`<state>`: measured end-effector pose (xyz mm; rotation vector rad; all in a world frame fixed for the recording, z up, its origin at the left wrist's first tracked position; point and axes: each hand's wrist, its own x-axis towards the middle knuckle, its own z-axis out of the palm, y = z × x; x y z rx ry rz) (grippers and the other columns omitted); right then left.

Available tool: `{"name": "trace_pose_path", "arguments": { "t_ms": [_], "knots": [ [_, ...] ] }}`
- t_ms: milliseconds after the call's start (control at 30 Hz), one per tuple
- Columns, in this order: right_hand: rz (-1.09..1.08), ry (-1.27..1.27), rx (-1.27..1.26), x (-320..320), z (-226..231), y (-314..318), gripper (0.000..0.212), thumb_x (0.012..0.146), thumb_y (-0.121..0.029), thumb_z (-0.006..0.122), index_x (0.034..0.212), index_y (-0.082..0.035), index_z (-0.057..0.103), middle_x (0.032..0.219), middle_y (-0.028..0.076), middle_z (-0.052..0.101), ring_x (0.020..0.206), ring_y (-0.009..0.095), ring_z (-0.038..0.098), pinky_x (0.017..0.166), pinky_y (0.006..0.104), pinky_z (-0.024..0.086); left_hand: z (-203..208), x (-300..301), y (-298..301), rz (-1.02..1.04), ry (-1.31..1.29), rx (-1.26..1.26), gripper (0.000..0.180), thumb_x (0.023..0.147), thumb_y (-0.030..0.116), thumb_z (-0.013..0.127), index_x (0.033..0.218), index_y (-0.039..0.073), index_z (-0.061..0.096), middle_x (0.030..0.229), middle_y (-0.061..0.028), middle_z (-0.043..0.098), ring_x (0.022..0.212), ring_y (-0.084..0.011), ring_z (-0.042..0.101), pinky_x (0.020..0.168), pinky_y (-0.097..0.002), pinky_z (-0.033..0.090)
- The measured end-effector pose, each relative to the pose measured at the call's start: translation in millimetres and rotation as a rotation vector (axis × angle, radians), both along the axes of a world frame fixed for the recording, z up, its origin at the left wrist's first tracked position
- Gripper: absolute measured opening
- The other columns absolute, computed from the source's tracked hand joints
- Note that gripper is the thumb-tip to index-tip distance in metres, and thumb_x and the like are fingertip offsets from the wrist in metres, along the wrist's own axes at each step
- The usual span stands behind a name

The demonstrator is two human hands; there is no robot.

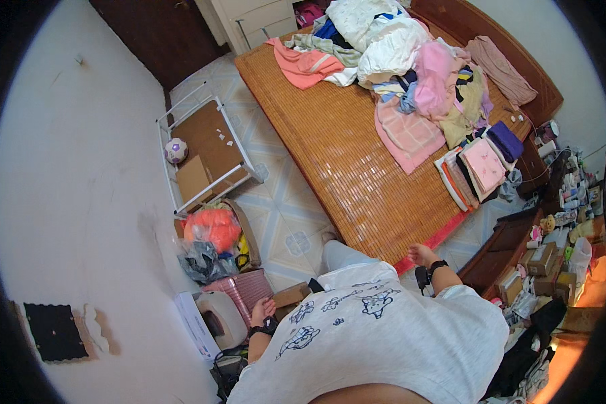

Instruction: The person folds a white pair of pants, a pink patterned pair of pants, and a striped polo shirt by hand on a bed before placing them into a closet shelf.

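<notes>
Far to the left of my left hand, a black square (55, 331) with wavy edges is on the white wall. Up and left of that hand, a white and purple ball (176, 150) sits on a brown board in a white frame (246, 161). A long white box (195, 328) stands close by on the left, next to a pale rounded thing (225, 320). Above my left hand I see a grey bag (207, 262) and a bright orange bundle (214, 227). A shiny pink case (239, 291) is just beside my fingers, up and to the left. My left hand (262, 311) is half open, palm up, fingers softly bent, and it holds nothing. A brown box (291, 295) is just right of it. Between my hands is my white shirt (347, 316). The big bed (323, 168) with its woven mat is up and left of my right hand, and a big heap of clothes (390, 60) lies on its far end. My right hand (422, 256) has its fingers loosely curled, not squeezing anything, near the bed's red edge (451, 227). Up and right of it is a neat folded pile (461, 175), with a folded purple cloth (505, 140) beside it. Farther right are small brown boxes (539, 259)
</notes>
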<state>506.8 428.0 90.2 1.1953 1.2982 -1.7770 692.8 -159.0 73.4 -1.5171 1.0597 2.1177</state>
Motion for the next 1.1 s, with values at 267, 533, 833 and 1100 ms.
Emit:
{"name": "trace_pose_path", "arguments": {
  "t_ms": [267, 533, 833, 1100],
  "knots": [
    [-0.132, 0.133, 0.012, -84, -29, -21, 0.015, 0.078, -0.021, 0.047, 0.075, -0.007, 0.048, 0.062, 0.005, 0.050, 0.053, 0.016, 0.048, 0.049, 0.0265, 0.042, -12, -103, -29, 0.129, -0.092, -0.024, 0.023, 0.077, 0.023, 0.044, 0.094, 0.007, 0.043, 0.093, -0.0107, 0.053, 0.081, -0.0232, 0.053, 0.066, -0.0338, 0.044],
    [-0.052, 0.059, -0.099, -193, -37, -58, 0.019, 0.078, -0.024, 0.048, 0.071, -0.006, 0.049, 0.063, 0.005, 0.051, 0.053, 0.015, 0.049, 0.046, 0.0266, 0.043, 54, -267, -95, 0.259, 0.142, -0.155, 0.020, 0.077, 0.020, 0.048, 0.090, 0.006, 0.047, 0.096, -0.0106, 0.053, 0.091, -0.0230, 0.051, 0.080, -0.0353, 0.043],
    [-0.226, 0.219, 0.029, -303, 29, -124, 0.014, 0.079, -0.017, 0.049, 0.079, -0.003, 0.051, 0.067, 0.006, 0.053, 0.057, 0.013, 0.051, 0.049, 0.0236, 0.044, 71, -441, -118, 0.425, 0.290, 0.000, 0.021, 0.074, 0.018, 0.051, 0.091, 0.006, 0.050, 0.101, -0.0075, 0.052, 0.098, -0.0200, 0.048, 0.081, -0.0346, 0.041],
    [-0.311, 0.367, 0.128, -443, 27, -139, 0.013, 0.077, -0.017, 0.052, 0.079, -0.005, 0.050, 0.062, 0.003, 0.049, 0.051, 0.010, 0.046, 0.045, 0.0203, 0.039, 9, -625, -158, 0.055, -0.005, 0.022, 0.013, 0.076, 0.021, 0.047, 0.080, 0.008, 0.049, 0.087, -0.0074, 0.057, 0.085, -0.0220, 0.054, 0.072, -0.0369, 0.045]
  ]
}}
